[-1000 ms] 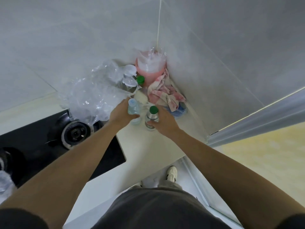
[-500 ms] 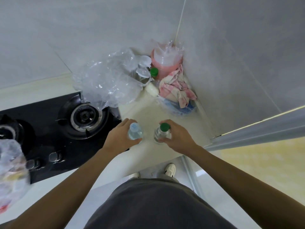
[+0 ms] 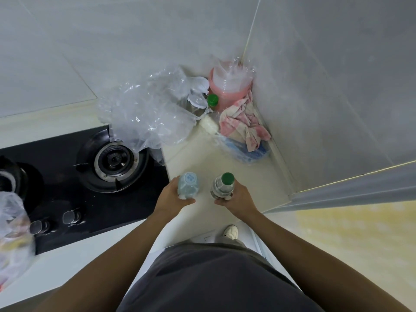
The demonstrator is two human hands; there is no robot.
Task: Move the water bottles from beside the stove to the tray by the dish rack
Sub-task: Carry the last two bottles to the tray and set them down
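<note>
Two bottles are being held above the front edge of the desk (image 3: 252,176), one in each hand. The left hand (image 3: 173,200) is wrapping its fingers round the pale blue-capped bottle (image 3: 188,185), and the right hand (image 3: 236,199) is gripping the green-capped bottle (image 3: 222,185); both bottles are standing roughly upright and sitting side by side, near each other but not touching. They are hanging just to the right of the stove (image 3: 90,176), so the pickup is looking done. The carrying part is looking barely begun: neither the tray nor the dish rack is showing anywhere, so the whole trip and the setting-down are remaining. Back in the corner another green-capped container (image 3: 212,100) is standing among a clear plastic bag (image 3: 148,113), a pink tub (image 3: 227,91) and a pink-and-white cloth (image 3: 245,124); whether it is counting as one more water bottle to fetch is not possible to tell
</note>
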